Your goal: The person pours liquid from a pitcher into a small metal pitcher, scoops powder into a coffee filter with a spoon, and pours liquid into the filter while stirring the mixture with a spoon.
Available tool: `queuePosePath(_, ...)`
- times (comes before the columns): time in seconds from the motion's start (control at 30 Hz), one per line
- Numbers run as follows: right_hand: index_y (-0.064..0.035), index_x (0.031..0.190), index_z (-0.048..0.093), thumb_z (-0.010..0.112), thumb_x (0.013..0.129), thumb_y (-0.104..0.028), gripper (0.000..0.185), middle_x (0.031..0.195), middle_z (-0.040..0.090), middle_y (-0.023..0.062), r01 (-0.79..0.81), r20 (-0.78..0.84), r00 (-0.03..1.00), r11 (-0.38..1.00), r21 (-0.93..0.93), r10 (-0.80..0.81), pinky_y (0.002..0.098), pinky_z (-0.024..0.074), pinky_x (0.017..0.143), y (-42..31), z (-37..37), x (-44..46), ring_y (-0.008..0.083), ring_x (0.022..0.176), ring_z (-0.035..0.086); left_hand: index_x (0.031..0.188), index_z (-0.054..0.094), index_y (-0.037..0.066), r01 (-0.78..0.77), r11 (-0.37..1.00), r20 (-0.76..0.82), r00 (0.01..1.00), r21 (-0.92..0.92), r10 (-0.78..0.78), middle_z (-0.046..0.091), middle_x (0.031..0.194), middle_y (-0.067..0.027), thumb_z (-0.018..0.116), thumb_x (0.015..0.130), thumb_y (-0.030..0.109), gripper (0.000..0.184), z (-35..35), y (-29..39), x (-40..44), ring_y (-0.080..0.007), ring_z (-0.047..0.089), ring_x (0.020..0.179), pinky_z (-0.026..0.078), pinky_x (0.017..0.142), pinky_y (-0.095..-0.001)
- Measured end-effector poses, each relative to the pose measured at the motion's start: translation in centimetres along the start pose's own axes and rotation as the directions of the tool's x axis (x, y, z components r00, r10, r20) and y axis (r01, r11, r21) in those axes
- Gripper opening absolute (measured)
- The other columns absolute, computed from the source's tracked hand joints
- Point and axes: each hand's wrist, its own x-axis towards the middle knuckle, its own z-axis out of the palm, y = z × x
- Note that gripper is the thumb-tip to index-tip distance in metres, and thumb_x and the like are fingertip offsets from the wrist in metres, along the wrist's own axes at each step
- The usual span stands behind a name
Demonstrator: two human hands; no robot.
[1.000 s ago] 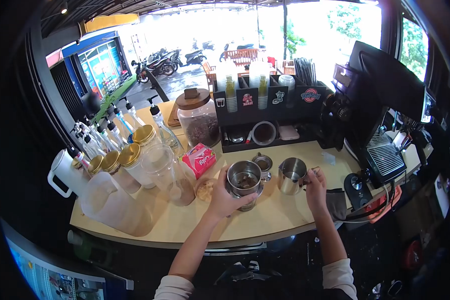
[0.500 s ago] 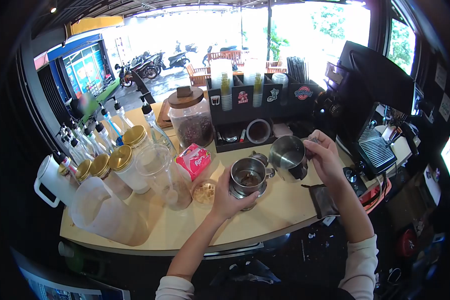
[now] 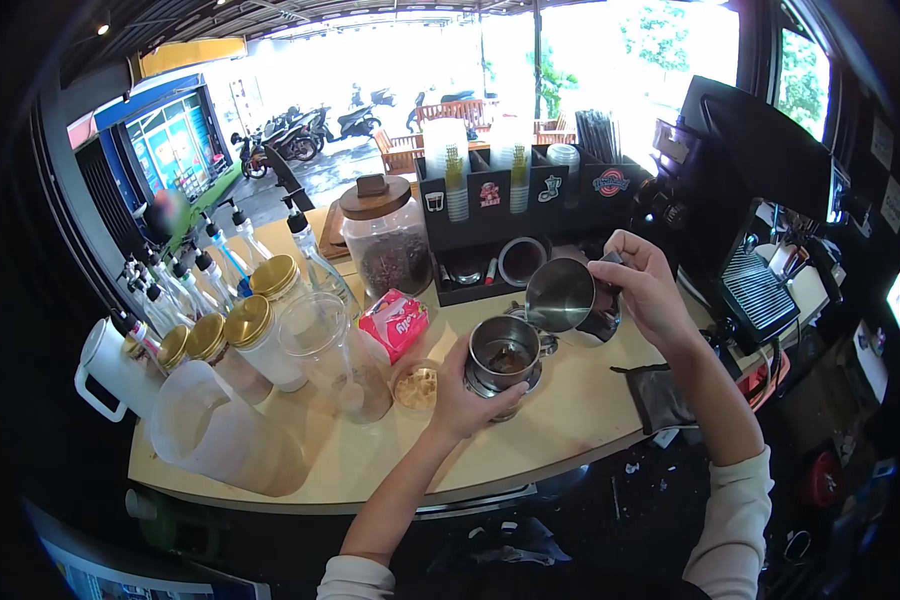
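My left hand (image 3: 462, 402) is wrapped round the side of a metal drip coffee filter (image 3: 495, 379), which has a small handle and a wide rim plate below. Dark wet contents show inside it. My right hand (image 3: 652, 288) grips the handle of a stainless steel pitcher (image 3: 560, 293), tilted to the left with its lip close over the filter's edge. Whether liquid is running from the lip I cannot make out. Left of my left hand stands a small open tub (image 3: 416, 385) with pale yellowish contents. What supports the filter is mostly hidden.
Beyond the tub are a pink packet (image 3: 394, 325), a clear plastic pitcher (image 3: 355, 395) and gold-lidded jars (image 3: 248, 322). A large wooden-lidded jar (image 3: 386, 245) and a black cup organizer (image 3: 520, 205) line the back. A dark cloth (image 3: 662, 398) lies at the right edge.
The steel pitcher has moved left and tipped further, so its lip is now over the filter. My left hand stays on the filter. The view has shifted slightly.
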Motion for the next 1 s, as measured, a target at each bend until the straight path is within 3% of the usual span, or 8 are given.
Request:
queuePosePath(0.8, -0.0099, 0.074, 0.044, 0.065, 0.081, 0.0, 0.025, 0.066, 0.052, -0.0048, -0.06, 0.008, 0.998, 0.99, -0.126, 0.062, 0.0177, 0.0395, 0.057, -1.6, 1.5, 1.0, 0.0008, 0.061, 0.051, 0.12, 0.05, 0.0, 0.011, 1.0, -0.011, 1.0, -0.008, -0.011, 0.061, 0.109, -0.0112, 0.084, 0.061, 0.022, 0.072, 0.1, 0.2, -0.1, -0.0211, 0.06, 0.103, 0.046, 0.093, -0.034)
queuePosePath(0.87, -0.0079, 0.073, 0.046, 0.067, 0.081, -0.002, 0.024, 0.069, 0.058, -0.0008, -0.033, 0.04, 0.999, 0.993, -0.114, 0.038, 0.0178, 0.0454, 0.054, -1.3, 1.2, 1.2, 0.0027, 0.062, 0.056, 0.121, 0.05, 0.0, 0.012, 1.0, -0.016, 1.0, -0.016, -0.012, 0.06, 0.11, -0.0115, 0.084, 0.061, 0.021, 0.072, 0.2, 0.1, -0.1, -0.0213, 0.06, 0.103, 0.046, 0.093, -0.0343)
queuePosePath(1.0, -0.008, 0.073, 0.045, 0.068, 0.081, -0.002, 0.024, 0.069, 0.057, -0.0013, -0.025, 0.052, 0.998, 0.99, -0.142, 0.032, 0.0177, 0.046, 0.054, -1.0, 1.1, 1.5, 0.0025, 0.062, 0.055, 0.123, 0.047, 0.0, -0.015, 1.0, -0.008, 1.0, 0.011, 0.015, 0.06, 0.111, -0.0134, 0.084, 0.062, 0.022, 0.075, 0.1, 0.0, -0.1, -0.0235, 0.06, 0.104, 0.047, 0.091, -0.0352)
